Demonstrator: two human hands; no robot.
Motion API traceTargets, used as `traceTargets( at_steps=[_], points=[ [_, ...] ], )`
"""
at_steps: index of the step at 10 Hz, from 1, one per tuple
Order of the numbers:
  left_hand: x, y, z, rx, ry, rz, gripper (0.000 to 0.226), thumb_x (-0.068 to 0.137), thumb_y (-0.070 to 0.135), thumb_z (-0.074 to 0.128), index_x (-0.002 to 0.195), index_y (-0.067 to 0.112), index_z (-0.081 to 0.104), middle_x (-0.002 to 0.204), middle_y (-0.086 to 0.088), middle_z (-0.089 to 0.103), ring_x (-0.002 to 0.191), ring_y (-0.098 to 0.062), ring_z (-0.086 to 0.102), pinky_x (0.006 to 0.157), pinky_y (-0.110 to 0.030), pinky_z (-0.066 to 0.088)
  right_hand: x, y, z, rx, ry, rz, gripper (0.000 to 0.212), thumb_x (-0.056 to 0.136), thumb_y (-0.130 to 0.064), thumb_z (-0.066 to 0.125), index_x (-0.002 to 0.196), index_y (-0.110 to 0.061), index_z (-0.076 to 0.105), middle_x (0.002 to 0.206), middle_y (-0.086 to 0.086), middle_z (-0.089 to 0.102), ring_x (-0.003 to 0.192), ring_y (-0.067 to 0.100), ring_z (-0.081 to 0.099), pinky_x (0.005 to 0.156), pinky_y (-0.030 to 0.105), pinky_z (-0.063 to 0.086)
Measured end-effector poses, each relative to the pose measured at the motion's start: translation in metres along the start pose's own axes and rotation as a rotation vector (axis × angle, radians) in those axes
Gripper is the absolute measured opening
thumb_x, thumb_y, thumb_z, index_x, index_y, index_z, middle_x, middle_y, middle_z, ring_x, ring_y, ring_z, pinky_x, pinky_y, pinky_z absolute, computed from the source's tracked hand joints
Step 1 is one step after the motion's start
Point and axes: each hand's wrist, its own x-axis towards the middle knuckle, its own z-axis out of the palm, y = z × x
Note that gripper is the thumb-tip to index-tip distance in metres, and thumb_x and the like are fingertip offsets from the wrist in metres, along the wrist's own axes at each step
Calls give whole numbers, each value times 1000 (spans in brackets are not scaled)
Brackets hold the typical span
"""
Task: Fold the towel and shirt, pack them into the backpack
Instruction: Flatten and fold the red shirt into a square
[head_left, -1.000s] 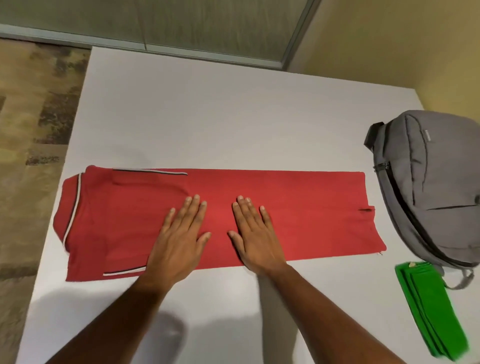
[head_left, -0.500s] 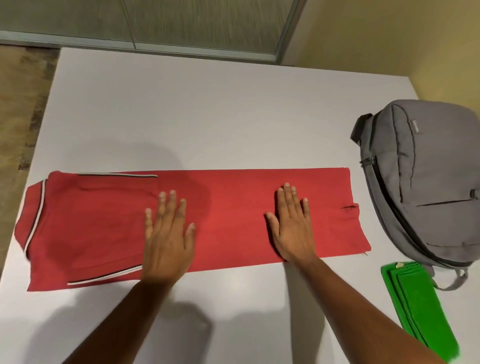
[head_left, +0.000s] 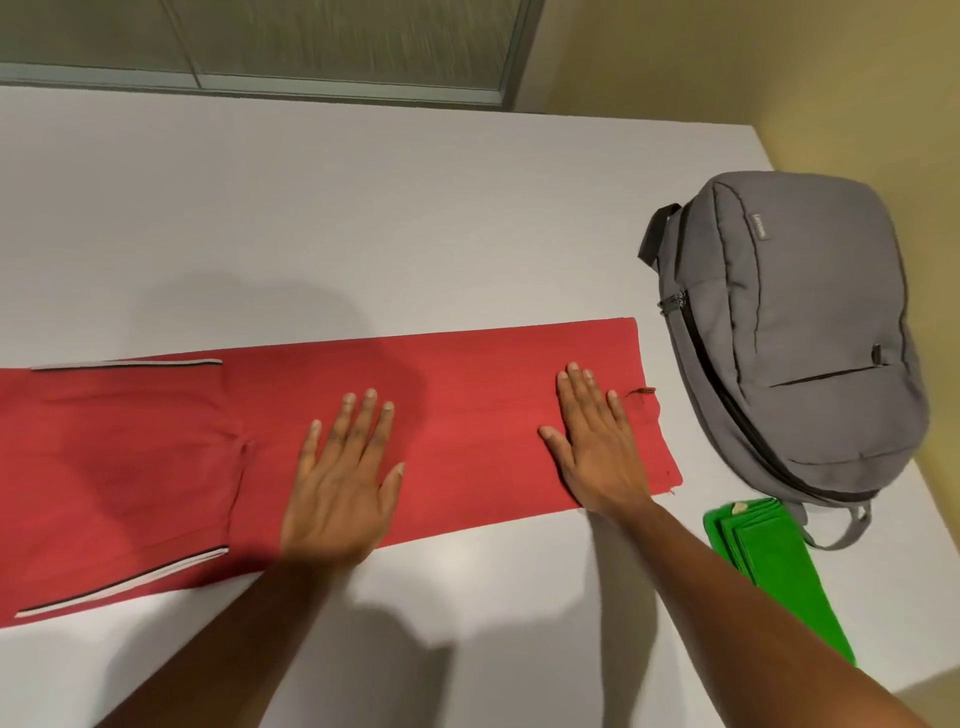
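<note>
A red shirt (head_left: 467, 405) lies on the white table, folded into a long strip running left to right, its sleeves with striped cuffs tucked over at the left. My left hand (head_left: 343, 483) rests flat on the strip's middle, fingers spread. My right hand (head_left: 597, 447) lies flat near the shirt's right end, by the hem slit. A grey backpack (head_left: 800, 338) lies closed at the right. The folded green towel (head_left: 769, 566) sits in front of the backpack, beside my right forearm.
The white table (head_left: 363, 218) stretches behind the shirt to a glass partition. A yellow wall runs along the right side, close to the table's right edge behind the backpack.
Both hands slid apart along the shirt: the right one went toward the hem end, the left stayed near the middle. The view shifted right, so the collar end is out of frame.
</note>
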Motion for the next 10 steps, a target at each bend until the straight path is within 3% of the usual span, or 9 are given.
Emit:
traceTargets(
  at_steps=[2,4,5,6,10],
  points=[
    [0,1,-2,6,13,3,66,101,43,36,162,18,28,171,-2,17,158,-21,14,124,-54,20,-1,41,-10,-13,8,74,73,108,-63,13,167,-22,3,174,-7,-4,159,8,-10,130,44,0],
    [1,3,-4,11,34,5,67,100,41,39,161,17,30,170,-3,20,158,-21,16,124,-53,20,0,23,-14,-8,85,165,76,108,-63,12,167,-17,3,174,0,-6,159,13,-14,129,49,-6],
    [1,3,-4,4,33,6,67,99,42,39,161,17,30,170,-3,20,158,-21,16,125,-53,19,0,-6,-13,24,101,30,75,108,-61,22,167,-16,7,175,1,-2,160,16,-9,129,47,-5],
    [0,2,-4,7,31,5,67,100,42,40,161,17,29,170,-2,19,158,-20,15,125,-53,18,-5,-21,3,54,17,-130,74,108,-62,22,167,-18,9,175,-3,-3,160,13,-7,130,50,1],
    [0,2,-5,21,2,-10,68,99,43,41,162,20,27,171,-1,17,158,-19,14,125,-52,19,-6,53,-8,45,45,157,72,107,-63,16,167,-25,5,174,-9,-3,159,6,-8,130,50,1]
  ],
)
